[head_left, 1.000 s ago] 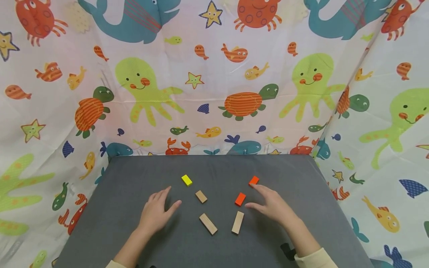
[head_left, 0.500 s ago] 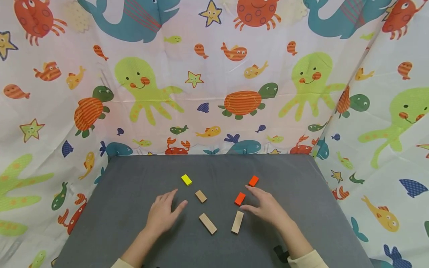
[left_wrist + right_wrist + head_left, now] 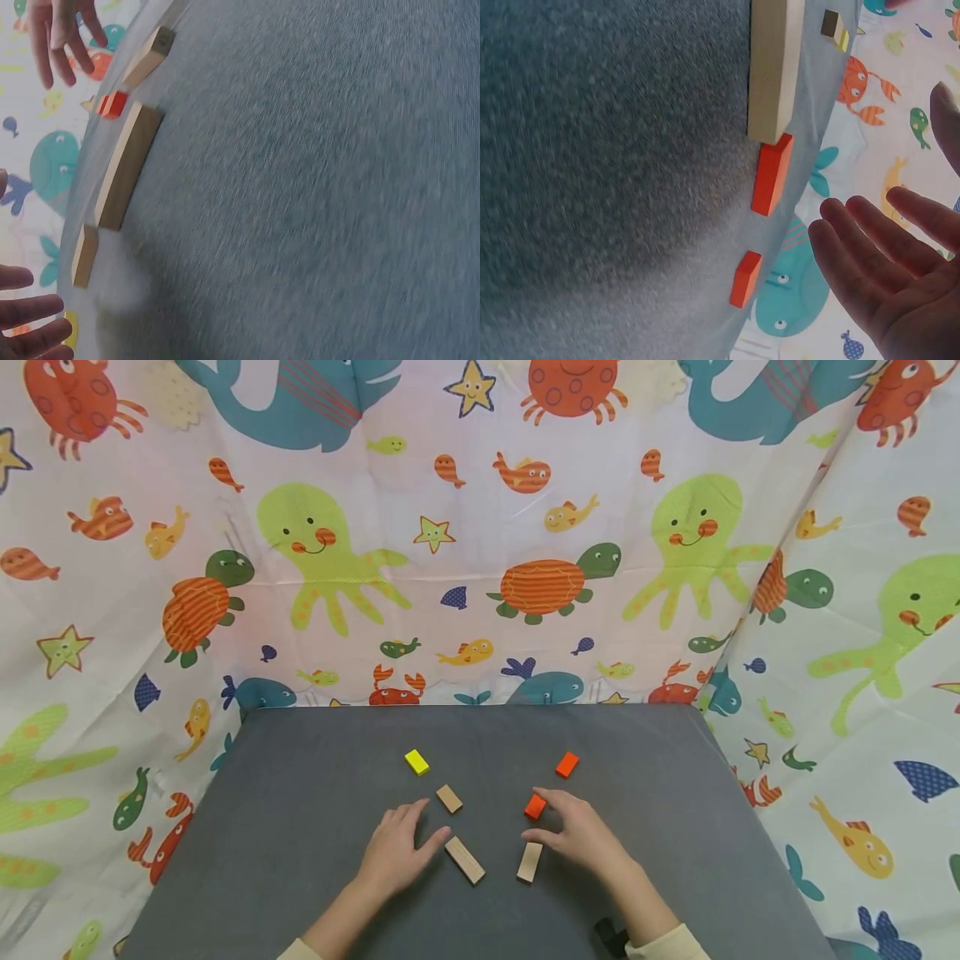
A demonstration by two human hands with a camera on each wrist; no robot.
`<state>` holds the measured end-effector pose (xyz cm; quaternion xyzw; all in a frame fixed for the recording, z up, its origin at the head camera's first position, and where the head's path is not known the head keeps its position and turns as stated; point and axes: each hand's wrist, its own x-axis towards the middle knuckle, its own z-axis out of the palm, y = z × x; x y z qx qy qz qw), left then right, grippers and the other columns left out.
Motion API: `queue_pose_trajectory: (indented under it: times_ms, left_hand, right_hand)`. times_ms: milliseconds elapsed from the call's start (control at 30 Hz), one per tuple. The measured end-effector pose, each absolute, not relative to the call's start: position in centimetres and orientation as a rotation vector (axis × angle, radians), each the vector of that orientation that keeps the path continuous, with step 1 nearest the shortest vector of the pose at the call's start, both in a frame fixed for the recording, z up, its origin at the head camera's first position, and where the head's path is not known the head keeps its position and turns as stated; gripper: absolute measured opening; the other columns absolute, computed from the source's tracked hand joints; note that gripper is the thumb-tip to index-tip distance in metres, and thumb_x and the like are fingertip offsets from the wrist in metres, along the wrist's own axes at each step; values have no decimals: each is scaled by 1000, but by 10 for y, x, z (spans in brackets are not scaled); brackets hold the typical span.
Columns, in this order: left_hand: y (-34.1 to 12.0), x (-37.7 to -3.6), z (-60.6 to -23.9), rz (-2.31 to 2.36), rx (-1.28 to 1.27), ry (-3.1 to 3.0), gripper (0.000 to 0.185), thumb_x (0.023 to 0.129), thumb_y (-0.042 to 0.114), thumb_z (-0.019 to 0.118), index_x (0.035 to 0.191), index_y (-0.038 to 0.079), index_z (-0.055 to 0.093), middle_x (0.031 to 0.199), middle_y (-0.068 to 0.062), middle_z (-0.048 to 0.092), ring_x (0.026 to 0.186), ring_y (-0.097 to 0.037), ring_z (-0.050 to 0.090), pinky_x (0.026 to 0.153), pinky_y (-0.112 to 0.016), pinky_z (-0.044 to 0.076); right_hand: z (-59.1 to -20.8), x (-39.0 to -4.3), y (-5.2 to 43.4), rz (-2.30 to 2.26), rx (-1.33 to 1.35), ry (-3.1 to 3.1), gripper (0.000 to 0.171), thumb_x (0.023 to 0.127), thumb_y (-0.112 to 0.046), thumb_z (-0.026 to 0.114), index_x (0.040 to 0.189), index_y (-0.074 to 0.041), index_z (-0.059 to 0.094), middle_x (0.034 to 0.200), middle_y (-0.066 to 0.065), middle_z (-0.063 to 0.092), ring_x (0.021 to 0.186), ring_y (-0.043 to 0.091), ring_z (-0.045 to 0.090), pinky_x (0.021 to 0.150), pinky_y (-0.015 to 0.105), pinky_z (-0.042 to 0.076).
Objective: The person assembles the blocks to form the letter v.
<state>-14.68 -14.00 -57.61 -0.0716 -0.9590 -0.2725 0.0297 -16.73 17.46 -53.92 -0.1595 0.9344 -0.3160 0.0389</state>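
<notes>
Left hand, fingers relaxed and empty; long wooden block just right of thumb, axis diagonal. Right hand likewise empty.

Grey surface bearing a yellow block, a short wooden block and a far orange block. Behind it, a sea-creature curtain: octopuses, turtles, whales, crabs, starfish.
</notes>
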Motion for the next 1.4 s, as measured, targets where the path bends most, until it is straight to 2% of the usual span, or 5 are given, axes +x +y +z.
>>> queue_pose_trajectory:
  times_ms: [300,733,900,1100,1400]
  left_hand:
    - [-121,-141,-584,-929,-273,-2956,70,88,57,71,136,8,59,125,-13,64,116,-33,62,96,-54,51]
    - [-101,-131,-589,-983,-305,-3129,97,66,67,85,134,3,57,125,-13,58,115,-32,56,95,-53,50]
    - [-97,-131,-592,-909,-329,-3157,100,60,63,90,133,1,57,124,-14,56,113,-31,54,94,-51,51]
    - [-96,-132,-592,-905,-304,-3172,92,62,51,94,130,0,57,122,-14,56,111,-31,54,92,-51,52]
    - [-98,-134,-593,-930,-356,-3143,82,66,42,93,128,1,59,121,-12,55,114,-30,53,93,-50,52]
  right_hand:
    - [-546,-166,170,-978,-454,2844,75,77,-40,87,138,-5,60,127,13,67,107,31,65,90,48,54]
    - [-550,-161,171,-933,-387,2761,80,70,-44,91,132,-2,62,120,11,67,101,25,63,89,47,54]
    - [-552,-158,172,-926,-442,2767,80,67,-43,93,128,-1,63,117,9,67,100,21,61,90,47,52]
    - [-556,-151,170,-896,-454,2783,84,62,-44,95,127,-1,64,119,10,65,107,25,61,95,49,51]
    - [-563,-143,168,-890,-416,2767,88,56,-45,98,123,-1,62,113,8,60,99,20,57,91,46,51]
